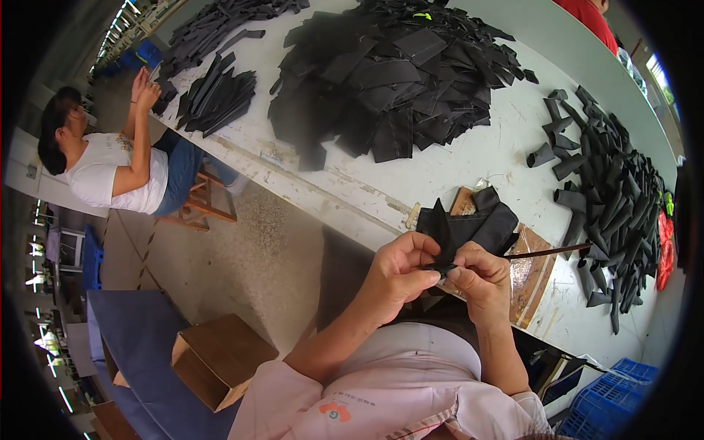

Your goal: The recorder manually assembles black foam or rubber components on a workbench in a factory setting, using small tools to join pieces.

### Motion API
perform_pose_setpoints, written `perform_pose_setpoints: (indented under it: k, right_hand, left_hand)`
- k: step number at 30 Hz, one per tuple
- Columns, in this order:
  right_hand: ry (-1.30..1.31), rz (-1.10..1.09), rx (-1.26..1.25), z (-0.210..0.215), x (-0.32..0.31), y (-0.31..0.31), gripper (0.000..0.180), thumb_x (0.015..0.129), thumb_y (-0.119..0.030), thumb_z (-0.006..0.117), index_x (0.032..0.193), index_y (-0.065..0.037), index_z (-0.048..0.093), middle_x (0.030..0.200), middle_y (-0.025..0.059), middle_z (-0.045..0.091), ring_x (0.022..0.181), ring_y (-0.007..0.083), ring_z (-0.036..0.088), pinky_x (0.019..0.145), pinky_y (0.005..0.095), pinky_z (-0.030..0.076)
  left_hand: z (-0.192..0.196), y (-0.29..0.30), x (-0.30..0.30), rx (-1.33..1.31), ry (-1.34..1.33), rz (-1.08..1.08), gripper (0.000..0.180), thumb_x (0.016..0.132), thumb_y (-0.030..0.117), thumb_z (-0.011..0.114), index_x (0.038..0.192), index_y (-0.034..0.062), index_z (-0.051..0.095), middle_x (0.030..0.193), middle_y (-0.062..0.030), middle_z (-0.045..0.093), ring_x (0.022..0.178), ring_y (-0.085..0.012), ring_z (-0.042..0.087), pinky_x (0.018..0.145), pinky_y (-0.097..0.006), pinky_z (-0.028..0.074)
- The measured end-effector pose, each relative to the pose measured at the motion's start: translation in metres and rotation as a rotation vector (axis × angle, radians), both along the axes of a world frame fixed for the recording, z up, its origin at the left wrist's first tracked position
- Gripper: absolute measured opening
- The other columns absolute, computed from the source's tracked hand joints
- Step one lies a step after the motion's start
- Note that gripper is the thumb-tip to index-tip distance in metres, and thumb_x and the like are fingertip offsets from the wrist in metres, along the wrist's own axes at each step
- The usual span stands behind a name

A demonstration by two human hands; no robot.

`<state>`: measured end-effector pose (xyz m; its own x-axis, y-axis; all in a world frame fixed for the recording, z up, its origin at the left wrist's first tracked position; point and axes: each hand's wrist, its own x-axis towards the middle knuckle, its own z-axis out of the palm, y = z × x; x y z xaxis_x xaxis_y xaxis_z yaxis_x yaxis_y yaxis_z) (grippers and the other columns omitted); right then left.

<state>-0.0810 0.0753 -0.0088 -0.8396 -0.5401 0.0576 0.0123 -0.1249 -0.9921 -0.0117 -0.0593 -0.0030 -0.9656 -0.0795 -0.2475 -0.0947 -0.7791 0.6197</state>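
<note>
In front of my chest, my left hand (405, 270) and my right hand (480, 279) meet, thumbs and fingertips pinching a black fabric piece (444, 238). Its pointed end stands up between them, while the lower edge is bunched at the thumbs. A thin dark stick (546, 252) reaches out to the right from beside my right hand; I cannot tell whether that hand grips it. Just beyond, more black fabric (493, 224) lies folded at the table's near edge, partly over a brown wooden board (463, 201).
A large heap of flat black pieces (396, 81) covers the far table (513, 158). Black fabric tubes (616, 198) pile up at right, strips (216, 95) at far left. A seated co-worker (121, 158) raises both hands. A cardboard box (220, 359) and blue crates (609, 400) stand low.
</note>
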Motion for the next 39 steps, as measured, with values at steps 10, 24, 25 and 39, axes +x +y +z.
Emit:
perform_pose_setpoints:
  k: [10, 24, 25, 39]
  right_hand:
    - [-0.397, 0.224, -0.084, -0.007, 0.004, 0.000, 0.022, 0.080, -0.019, 0.060, 0.069, -0.003, 0.048, 0.063, -0.0020, 0.042, 0.054, 0.0070, 0.038, 0.049, 0.0205, 0.032]
    - [-0.462, 0.220, -0.303, -0.004, 0.004, 0.013, 0.023, 0.077, -0.022, 0.062, 0.075, -0.002, 0.051, 0.086, 0.0058, 0.051, 0.078, 0.0119, 0.046, 0.071, 0.0225, 0.036]
    - [-0.410, 0.169, -0.304, -0.006, 0.005, 0.015, 0.021, 0.078, -0.021, 0.061, 0.075, -0.002, 0.051, 0.085, 0.0060, 0.051, 0.076, 0.0114, 0.046, 0.069, 0.0220, 0.036]
    - [0.146, -0.118, 0.011, 0.014, 0.013, 0.029, 0.022, 0.081, -0.019, 0.056, 0.071, -0.002, 0.048, 0.071, 0.0055, 0.048, 0.066, 0.0119, 0.041, 0.059, 0.0246, 0.033]
  left_hand:
    - [-0.012, 0.024, 0.001, -1.180, 0.086, 0.563, 0.021, 0.071, -0.008, 0.048, 0.091, -0.0044, 0.052, 0.081, -0.0086, 0.060, 0.056, -0.0050, 0.053, 0.046, -0.020, 0.042]
    - [0.004, 0.012, 0.017, 0.251, 0.145, -0.277, 0.047, 0.069, -0.007, 0.051, 0.115, -0.0011, 0.044, 0.078, -0.0011, 0.053, 0.055, -0.0034, 0.044, 0.046, -0.015, 0.028]
    - [0.007, 0.017, 0.018, -0.162, 0.100, -0.209, 0.044, 0.070, -0.007, 0.052, 0.113, -0.0007, 0.046, 0.081, -0.0022, 0.052, 0.057, -0.0029, 0.044, 0.046, -0.015, 0.029]
    - [0.014, 0.032, -0.001, -0.187, -0.001, -0.056, 0.011, 0.081, -0.003, 0.051, 0.092, 0.0010, 0.050, 0.066, 0.0010, 0.050, 0.048, -0.0009, 0.042, 0.039, -0.015, 0.030]
